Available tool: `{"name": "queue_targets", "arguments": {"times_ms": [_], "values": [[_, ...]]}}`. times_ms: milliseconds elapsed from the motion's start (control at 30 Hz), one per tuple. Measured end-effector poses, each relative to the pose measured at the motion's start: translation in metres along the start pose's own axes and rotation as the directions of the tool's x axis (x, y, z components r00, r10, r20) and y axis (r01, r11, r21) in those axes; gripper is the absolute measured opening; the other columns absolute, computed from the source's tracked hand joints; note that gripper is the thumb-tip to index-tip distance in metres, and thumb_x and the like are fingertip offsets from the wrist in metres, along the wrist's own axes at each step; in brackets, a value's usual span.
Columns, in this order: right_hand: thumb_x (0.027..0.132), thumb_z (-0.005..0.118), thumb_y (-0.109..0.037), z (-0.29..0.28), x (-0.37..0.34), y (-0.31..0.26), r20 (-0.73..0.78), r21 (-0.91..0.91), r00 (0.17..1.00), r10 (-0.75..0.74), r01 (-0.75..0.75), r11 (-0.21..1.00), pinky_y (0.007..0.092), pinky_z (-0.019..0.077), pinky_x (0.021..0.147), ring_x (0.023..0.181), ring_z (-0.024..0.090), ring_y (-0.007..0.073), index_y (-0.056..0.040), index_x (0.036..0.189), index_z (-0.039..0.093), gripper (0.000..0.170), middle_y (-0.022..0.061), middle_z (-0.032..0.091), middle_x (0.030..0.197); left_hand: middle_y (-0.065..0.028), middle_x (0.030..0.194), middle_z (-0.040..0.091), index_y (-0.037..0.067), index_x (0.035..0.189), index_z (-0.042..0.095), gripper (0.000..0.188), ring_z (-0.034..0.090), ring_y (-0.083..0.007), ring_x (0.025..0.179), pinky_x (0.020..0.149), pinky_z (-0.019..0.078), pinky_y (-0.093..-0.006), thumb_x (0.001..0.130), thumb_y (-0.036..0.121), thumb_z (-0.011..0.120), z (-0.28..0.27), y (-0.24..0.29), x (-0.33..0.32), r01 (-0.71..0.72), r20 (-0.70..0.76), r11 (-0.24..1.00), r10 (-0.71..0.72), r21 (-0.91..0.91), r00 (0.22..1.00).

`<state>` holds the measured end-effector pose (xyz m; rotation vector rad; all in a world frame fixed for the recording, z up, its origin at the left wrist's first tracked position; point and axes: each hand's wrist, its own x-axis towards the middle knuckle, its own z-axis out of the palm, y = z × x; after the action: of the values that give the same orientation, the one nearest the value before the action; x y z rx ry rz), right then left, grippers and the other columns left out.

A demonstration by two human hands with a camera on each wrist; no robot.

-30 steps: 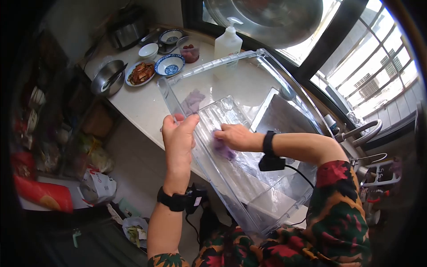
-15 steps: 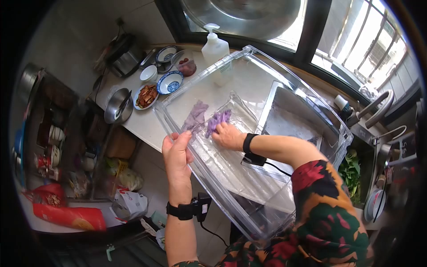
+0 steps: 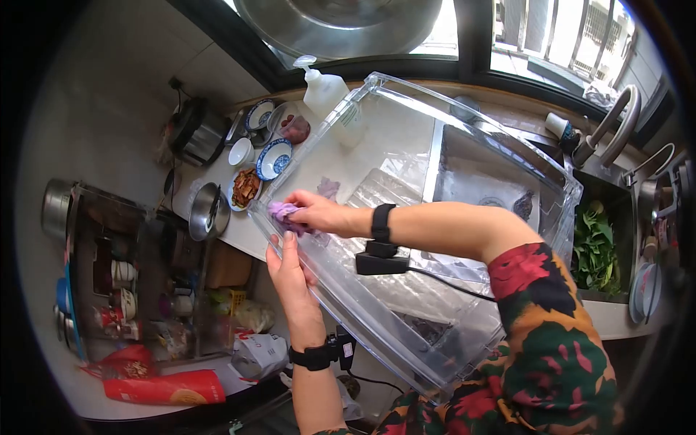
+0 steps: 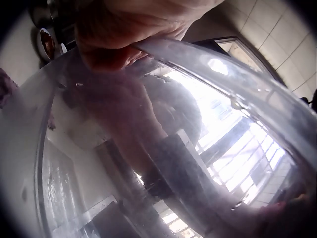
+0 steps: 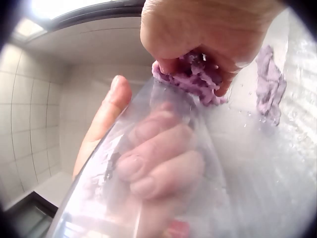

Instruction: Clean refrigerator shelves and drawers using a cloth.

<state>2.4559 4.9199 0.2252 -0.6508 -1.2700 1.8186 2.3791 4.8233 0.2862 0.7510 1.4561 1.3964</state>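
Observation:
A large clear plastic drawer (image 3: 359, 319) is held tilted over the counter and sink in the head view. My left hand (image 3: 293, 279) grips its near-left wall. Through the plastic, the right wrist view shows the curled left fingers (image 5: 163, 144), while the thumb stands out at the wall's edge. At the drawer's left corner, my right hand (image 3: 326, 216) pinches a bunched purple cloth (image 3: 281, 212) against the rim. A second mauve cloth (image 3: 328, 188) shows on the counter through the clear bottom. In the left wrist view the left hand (image 4: 143, 20) lies over the wet, glossy wall.
A white pump bottle (image 3: 324, 94) stands behind the drawer. Along the left counter are blue-patterned bowls (image 3: 275, 159), a plate of food (image 3: 245, 187) and a metal bowl (image 3: 208, 212). A faucet (image 3: 616, 130) rises at right, above a basin with leafy greens (image 3: 594, 243).
My right hand has carried the purple cloth from the drawer's ridged bottom to its left corner, close to the left hand. The left hand keeps its grip; the head view has turned.

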Motion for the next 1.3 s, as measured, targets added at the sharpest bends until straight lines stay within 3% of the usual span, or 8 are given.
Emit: {"name": "queue_targets", "arguments": {"times_ms": [133,333,433,500,700,967,1000,1300], "values": [[0.084,0.043,-0.018,0.022,-0.001,0.094,-0.105,-0.383,0.951,-0.290,0.230,0.895,0.0365,0.0405,0.079,0.095,0.051,0.0286,-0.0046,0.113,0.037,0.033,0.0184,0.052,0.101,0.0064,0.054,0.033,0.014,0.080,0.040,0.018,0.027,-0.0025,0.038,0.034,0.0197,-0.0185,0.082,0.026,0.054,-0.005,-0.005,0.006,-0.021,0.002,0.999,0.021,0.032,1.000],[0.074,0.047,-0.011,-0.002,-0.079,0.075,0.022,-0.576,0.777,0.629,-0.505,0.643,0.0358,0.0461,0.044,0.055,0.059,0.0296,-0.0017,0.100,0.046,0.028,0.0201,0.057,0.073,0.0058,0.053,0.033,0.013,0.083,0.041,0.018,0.027,-0.0035,0.037,0.033,0.0196,-0.0193,0.082,0.024,0.055,0.001,-0.008,0.001,-0.006,-0.009,0.998,0.005,-0.056,1.000],[0.072,0.052,-0.016,-0.016,-0.091,0.067,0.115,-0.681,0.670,0.733,-0.484,0.549,0.0364,0.0484,0.053,0.065,0.061,0.0267,-0.0035,0.095,0.052,0.027,0.0175,0.059,0.073,0.0058,0.053,0.033,0.011,0.086,0.042,0.018,0.027,-0.0031,0.036,0.032,0.0192,-0.0195,0.081,0.022,0.055,-0.001,-0.005,0.003,-0.007,-0.023,1.000,0.007,-0.014,1.000],[0.068,0.058,-0.023,-0.019,-0.091,0.026,0.350,-0.886,0.739,0.576,0.062,0.459,0.0372,0.0478,0.065,0.075,0.061,0.0242,-0.0047,0.089,0.058,0.029,0.0138,0.060,0.075,0.0058,0.053,0.034,0.011,0.087,0.042,0.019,0.027,-0.0028,0.036,0.032,0.0192,-0.0193,0.081,0.022,0.056,-0.001,0.002,0.008,-0.025,-0.014,1.000,0.025,-0.005,1.000],[0.070,0.056,-0.022,-0.120,-0.041,-0.056,0.347,-0.552,0.919,0.185,0.360,-0.752,0.0319,0.0379,0.069,0.092,0.044,0.0196,-0.0176,0.076,0.060,0.008,0.0014,0.051,0.084,0.0051,0.053,0.037,0.000,0.123,0.031,0.059,0.028,-0.0030,0.036,0.032,0.0189,-0.0201,0.077,0.024,0.059,-0.003,-0.004,0.002,-0.018,-0.054,0.997,0.014,-0.070,0.998],[0.075,0.052,-0.025,-0.122,-0.132,-0.055,0.218,-0.610,0.704,0.676,0.639,-0.468,0.0382,0.0298,0.094,0.087,0.054,0.0149,-0.0097,0.079,0.064,0.020,0.0067,0.059,0.095,-0.0017,0.060,0.047,-0.002,0.123,0.027,0.064,0.030,-0.0047,0.036,0.031,0.0214,-0.0205,0.076,0.021,0.062,-0.005,-0.008,0.004,-0.019,-0.034,0.987,0.014,-0.156,0.999],[0.072,0.055,-0.020,-0.107,-0.166,-0.078,0.075,-0.580,0.438,0.896,0.750,-0.318,0.0422,0.0215,0.099,0.098,0.048,0.0116,-0.0205,0.077,0.061,0.008,-0.0042,0.057,0.083,-0.0030,0.062,0.049,-0.002,0.123,0.027,0.064,0.031,-0.0047,0.036,0.031,0.0222,-0.0205,0.075,0.021,0.062,-0.006,-0.007,0.002,-0.018,-0.036,0.987,0.012,-0.162,0.999],[0.066,0.064,-0.024,-0.117,-0.134,-0.127,0.429,-0.771,0.849,0.310,0.522,-0.365,0.0460,0.0222,0.100,0.111,0.043,0.0236,-0.0170,0.079,0.056,0.016,0.0005,0.053,0.110,-0.0052,0.064,0.052,-0.003,0.122,0.027,0.063,0.033,-0.0042,0.037,0.031,0.0236,-0.0201,0.075,0.021,0.062,-0.009,-0.007,0.003,-0.027,-0.013,0.983,0.025,-0.179,1.000]]}}
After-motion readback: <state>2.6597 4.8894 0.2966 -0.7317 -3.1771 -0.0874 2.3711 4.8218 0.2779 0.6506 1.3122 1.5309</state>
